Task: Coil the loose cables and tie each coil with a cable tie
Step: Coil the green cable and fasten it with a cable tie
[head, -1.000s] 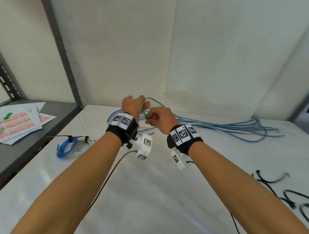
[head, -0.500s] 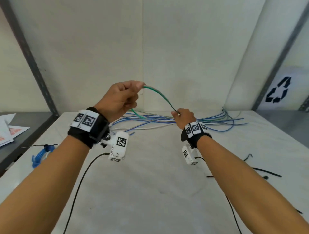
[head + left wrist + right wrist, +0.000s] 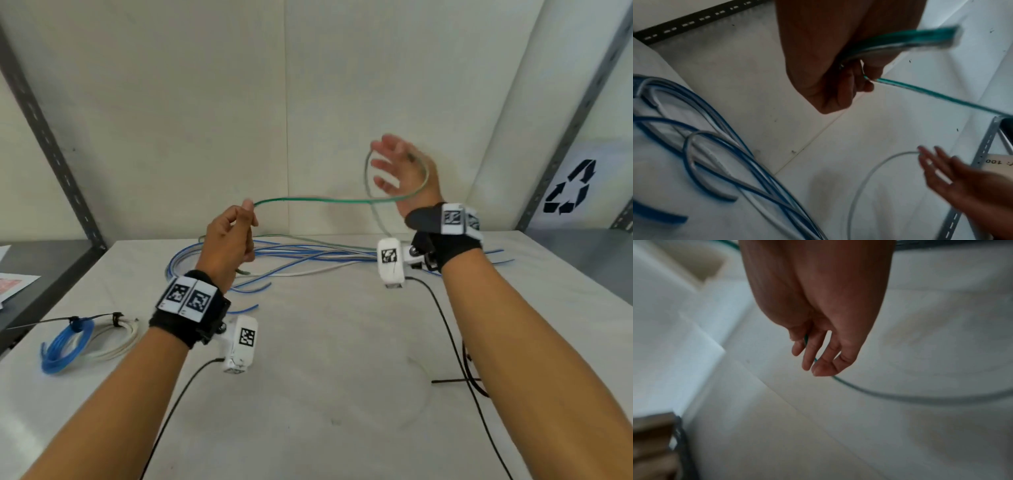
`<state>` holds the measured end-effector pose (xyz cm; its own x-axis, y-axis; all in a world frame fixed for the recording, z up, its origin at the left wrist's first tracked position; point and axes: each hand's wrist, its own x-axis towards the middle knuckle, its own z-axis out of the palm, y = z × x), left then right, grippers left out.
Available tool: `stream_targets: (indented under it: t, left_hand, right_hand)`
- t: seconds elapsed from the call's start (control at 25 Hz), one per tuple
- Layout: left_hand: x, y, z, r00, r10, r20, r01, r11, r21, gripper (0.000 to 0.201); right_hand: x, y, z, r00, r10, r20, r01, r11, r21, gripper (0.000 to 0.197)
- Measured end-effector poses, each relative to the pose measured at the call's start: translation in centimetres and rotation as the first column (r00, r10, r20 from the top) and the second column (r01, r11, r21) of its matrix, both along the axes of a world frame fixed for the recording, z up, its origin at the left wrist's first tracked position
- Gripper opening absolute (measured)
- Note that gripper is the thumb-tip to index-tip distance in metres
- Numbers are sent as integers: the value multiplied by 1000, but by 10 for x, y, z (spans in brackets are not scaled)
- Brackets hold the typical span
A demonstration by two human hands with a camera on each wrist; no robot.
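Note:
A thin green cable [image 3: 308, 199] stretches in the air between my two hands above the white table [image 3: 325, 342]. My left hand [image 3: 236, 236] pinches its end between thumb and fingers; in the left wrist view the green cable [image 3: 941, 97] leaves that left hand [image 3: 855, 76]. My right hand [image 3: 397, 171] is raised at the right with its fingers spread, and the cable loops around it. The right wrist view shows the cable [image 3: 879, 392] running past my straight right fingers [image 3: 818, 356]. A loose pile of blue, grey and white cables [image 3: 291, 253] lies behind my hands.
Two tied coils, one blue [image 3: 65, 346] and one white [image 3: 116, 335], lie at the table's left edge. Black cable ties [image 3: 459, 380] lie at the right, partly under my right forearm. A dark shelf [image 3: 41, 260] adjoins on the left, and a wall stands close behind.
My right hand rose up and to the right and spread its fingers, drawing the green cable into a loop around it. My left hand dropped lower, still pinching the end.

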<state>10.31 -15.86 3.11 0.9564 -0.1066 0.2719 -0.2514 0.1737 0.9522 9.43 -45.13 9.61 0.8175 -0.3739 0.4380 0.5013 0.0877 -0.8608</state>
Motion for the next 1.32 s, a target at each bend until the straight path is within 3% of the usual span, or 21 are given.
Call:
stream_targets:
  t: [0.12, 0.24, 0.36, 0.48, 0.52, 0.6, 0.68, 0.72, 0.76, 0.8, 0.84, 0.92, 1.04, 1.16, 1.24, 1.32]
  left_hand:
    - [7, -6, -12, 994, 84, -76, -93, 988, -124, 42]
    - [10, -15, -20, 985, 39, -170, -85, 959, -271, 38]
    - [14, -21, -26, 973, -38, -230, -53, 924, -378, 28]
    - [20, -27, -35, 947, -123, -296, -46, 862, -504, 29]
    - [21, -28, -38, 937, -151, -316, -51, 833, -551, 30]
    - [23, -31, -42, 917, -199, -346, -62, 785, -616, 31]
    - [23, -31, -41, 908, -211, -361, -83, 756, -649, 34]
    - [25, -29, -39, 911, -197, -362, -95, 754, -650, 35]
    - [25, -27, -35, 915, -188, -357, -97, 757, -647, 35]
    - [26, -27, -30, 919, -185, -348, -92, 758, -646, 35]
    - [26, -27, -25, 922, -186, -338, -84, 758, -647, 34]
    - [20, -34, -17, 926, -195, -324, -53, 781, -623, 33]
    - [4, -51, -13, 928, -222, -298, 47, 865, -499, 37]
    - [4, -48, -15, 948, -235, -214, 166, 941, -296, 38]
    - [13, -37, -15, 975, -177, -133, 158, 977, -140, 33]
    - [21, -27, -17, 991, -114, -65, 116, 993, 24, 29]
  right_hand:
    - [-5, 3, 21, 995, 82, 57, -83, 996, 13, 20]
    - [11, 9, -25, 965, -190, -179, 161, 973, -167, 21]
    - [17, 6, -79, 852, -318, -417, 175, 922, -345, 18]
    - [0, 11, -94, 686, -421, -594, -19, 805, -594, 78]
    - [-6, 18, -92, 688, -455, -565, -20, 766, -642, 89]
    - [-14, 39, -83, 817, -418, -396, 142, 813, -565, 87]
    - [-25, 71, -74, 919, -375, -122, 317, 887, -336, 63]
    - [-28, 86, -73, 933, -361, -13, 342, 894, -290, 45]
    - [-31, 100, -73, 942, -335, 24, 325, 892, -315, 29]
    - [-31, 113, -75, 960, -278, -21, 250, 890, -382, 26]
    - [-28, 122, -78, 971, -206, -122, 134, 889, -437, 31]
    - [-17, 131, -88, 965, -79, -251, -29, 917, -397, 30]
    - [-3, 130, -95, 982, -72, -172, 16, 951, -308, 10]
    - [-1, 119, -100, 985, -75, -154, 26, 954, -298, 18]
    - [0, 109, -102, 984, -96, -151, 25, 910, -413, 26]
    - [0, 101, -101, 984, -150, -92, 57, 766, -640, 35]
